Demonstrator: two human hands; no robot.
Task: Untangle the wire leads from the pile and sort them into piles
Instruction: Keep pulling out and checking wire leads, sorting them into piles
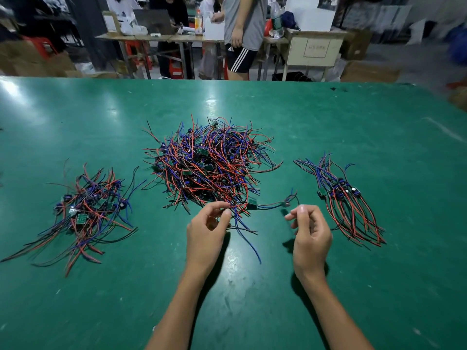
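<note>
Wire leads (209, 162) sit tangled centre; left hand (206, 232) pinches strands at the near edge, right hand (312, 231) loosely curled, holding nothing I can see.

Three heaps of wire leads are lying on the table (328, 117): the big tangled pile (209, 160) is sitting in the middle, a smaller pile (88, 208) is lying to its left, and a combed-out bundle (346, 198) is lying to its right. Just near of the big pile, the left hand (207, 231) and right hand (310, 231) are hovering side by side, apart. People and workbenches are standing beyond the table's far edge.
</note>
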